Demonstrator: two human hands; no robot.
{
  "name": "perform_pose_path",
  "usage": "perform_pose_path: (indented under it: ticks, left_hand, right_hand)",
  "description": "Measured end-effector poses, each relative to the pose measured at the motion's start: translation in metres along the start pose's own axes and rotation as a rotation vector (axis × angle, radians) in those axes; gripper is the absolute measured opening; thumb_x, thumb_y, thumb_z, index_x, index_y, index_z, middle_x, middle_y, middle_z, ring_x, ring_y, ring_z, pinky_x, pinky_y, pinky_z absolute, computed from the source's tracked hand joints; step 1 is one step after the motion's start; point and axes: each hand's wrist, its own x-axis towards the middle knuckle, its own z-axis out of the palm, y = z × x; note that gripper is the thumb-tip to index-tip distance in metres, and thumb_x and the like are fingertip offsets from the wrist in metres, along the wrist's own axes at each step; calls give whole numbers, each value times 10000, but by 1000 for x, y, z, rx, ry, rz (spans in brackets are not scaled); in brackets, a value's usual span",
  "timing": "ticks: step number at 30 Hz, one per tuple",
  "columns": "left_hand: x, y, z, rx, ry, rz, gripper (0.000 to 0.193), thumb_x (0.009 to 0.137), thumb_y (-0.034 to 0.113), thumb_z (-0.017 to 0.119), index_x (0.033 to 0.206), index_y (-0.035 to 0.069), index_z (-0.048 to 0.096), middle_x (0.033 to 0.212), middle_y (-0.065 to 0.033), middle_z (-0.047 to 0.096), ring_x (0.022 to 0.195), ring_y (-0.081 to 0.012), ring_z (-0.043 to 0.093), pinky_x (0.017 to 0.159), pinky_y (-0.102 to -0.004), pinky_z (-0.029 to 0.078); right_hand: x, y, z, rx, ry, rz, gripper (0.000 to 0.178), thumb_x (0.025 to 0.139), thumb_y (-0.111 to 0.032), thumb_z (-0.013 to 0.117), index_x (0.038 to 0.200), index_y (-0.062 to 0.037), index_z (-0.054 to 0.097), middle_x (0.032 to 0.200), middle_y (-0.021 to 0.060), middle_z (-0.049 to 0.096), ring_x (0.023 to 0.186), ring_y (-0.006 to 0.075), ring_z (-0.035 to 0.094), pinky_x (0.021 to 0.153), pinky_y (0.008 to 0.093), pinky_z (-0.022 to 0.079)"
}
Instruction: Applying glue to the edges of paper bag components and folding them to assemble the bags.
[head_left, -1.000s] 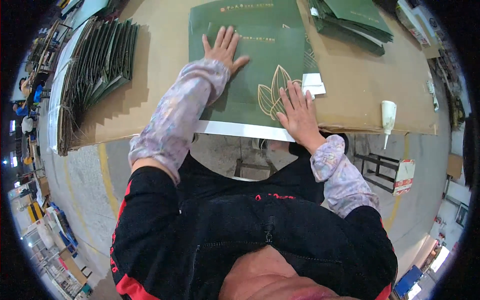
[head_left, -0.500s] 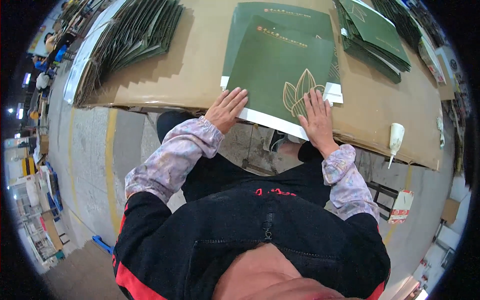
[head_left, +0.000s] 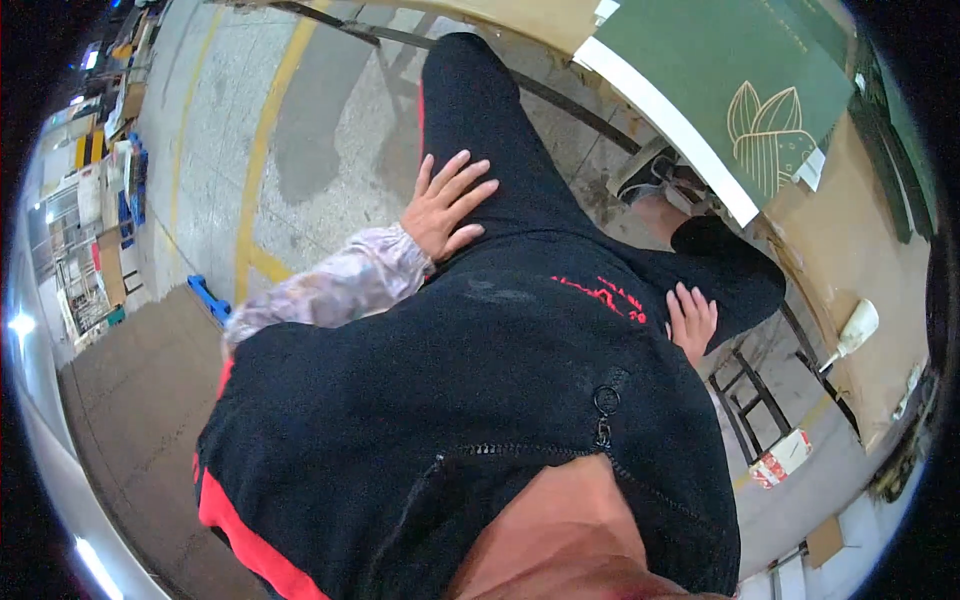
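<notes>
My left hand point(head_left: 447, 207) rests on the thigh of my black trousers point(head_left: 480, 120), fingers spread and holding nothing. Against my other thigh lies my right hand point(head_left: 690, 320), its fingers stretched out and nothing in them. Both hands are apart from the table. A green printed sheet point(head_left: 715, 85) with a gold leaf drawing and a white edge strip sits on the cardboard-covered table point(head_left: 870, 260), its white edge reaching past the table's near edge. On the right part of the table lies a white squeeze bottle point(head_left: 857, 328) with a thin nozzle.
Green folded pieces point(head_left: 885, 150) lie at the table's far right. Under the table runs a dark metal frame point(head_left: 570, 110). A white and red box point(head_left: 782, 458) is low at the right. Yellow lines point(head_left: 262, 150) cross the grey floor at the left.
Both hands have left the green sheet and come back onto my thighs. My view has swung left and down, so the table now appears at the upper right.
</notes>
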Motion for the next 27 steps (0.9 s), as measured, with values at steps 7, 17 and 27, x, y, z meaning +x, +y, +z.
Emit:
perform_pose_path:
  ticks: [7, 17, 27]
  left_hand:
    - [28, -13, 58, -398, 242, -90, 708, 795, 410, 662, 1351, 47, 415, 1407, -200, 361, 1324, -376, 306, 1085, -474, 250]
    - [29, -56, 104, -517, 233, -97, 521, 889, 161, 557, 1374, 57, 397, 1438, -187, 328, 1325, -362, 318, 1100, -420, 264]
    - [23, -57, 115, -550, 433, -85, 526, 838, 163, 612, 1325, 41, 454, 1371, -203, 402, 1248, -381, 399, 1053, -451, 316]
  right_hand:
    - [-12, -6, 2, 49, 100, 214, 550, 806, -98, 611, 1328, -44, 448, 1391, 121, 426, 1319, 305, 350, 1113, 491, 183]
    - [-62, -85, 7, 219, 333, 610, 537, 754, 96, 653, 1258, -17, 507, 1234, 190, 539, 1118, 321, 524, 917, 365, 435]
    - [-41, -68, 8, 438, 203, 530, 259, 876, -215, 558, 1024, -4, 584, 915, 154, 611, 809, 275, 587, 693, 329, 436]
